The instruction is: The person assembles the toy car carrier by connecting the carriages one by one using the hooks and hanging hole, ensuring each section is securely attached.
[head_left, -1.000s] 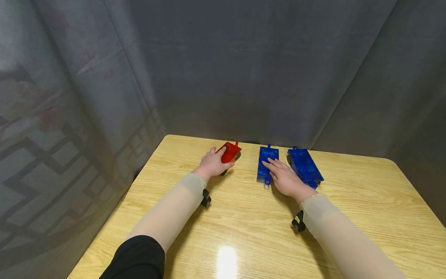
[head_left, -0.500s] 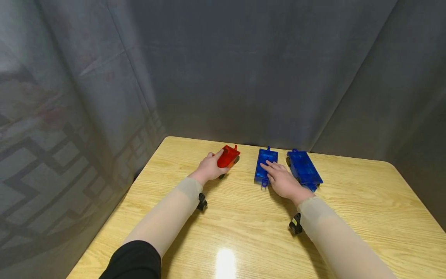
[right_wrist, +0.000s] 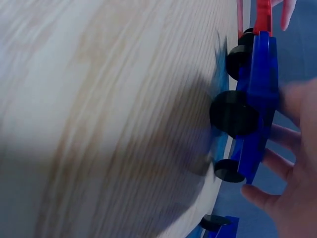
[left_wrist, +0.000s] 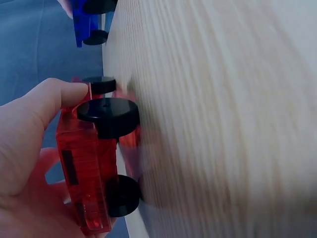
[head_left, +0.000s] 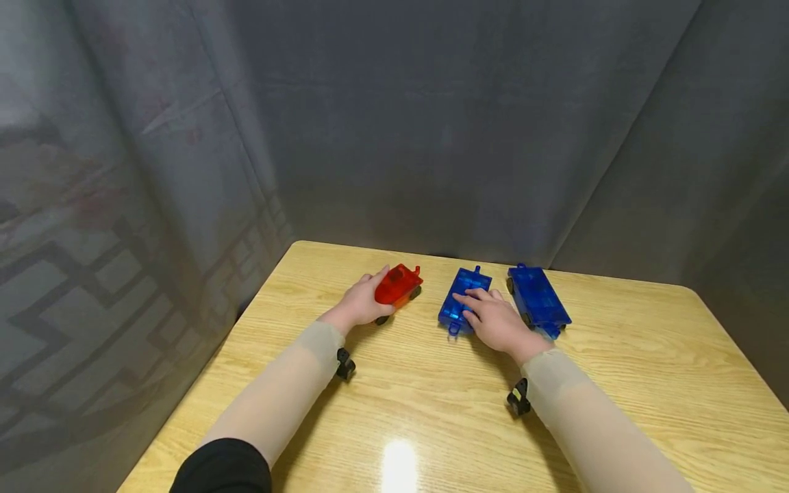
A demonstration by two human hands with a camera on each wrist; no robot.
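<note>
The left hand (head_left: 360, 301) is curled round the near end of a red toy wagon (head_left: 397, 285), thumb on one side and fingers on the other, gripping it; the left wrist view shows the red wagon's black wheels (left_wrist: 110, 116) resting on the bench (head_left: 431, 404). The right hand (head_left: 496, 319) lies with straight fingers pressed flat on top of a blue toy wagon (head_left: 461, 301), holding it down without curling round it. This blue wagon stands on its wheels just right of the red one, the two near but apart. A second blue wagon (head_left: 537, 296) sits just beside the right hand, on its outer side, untouched. All three are at the bench's far edge, before a grey curtain (head_left: 431, 123).
</note>
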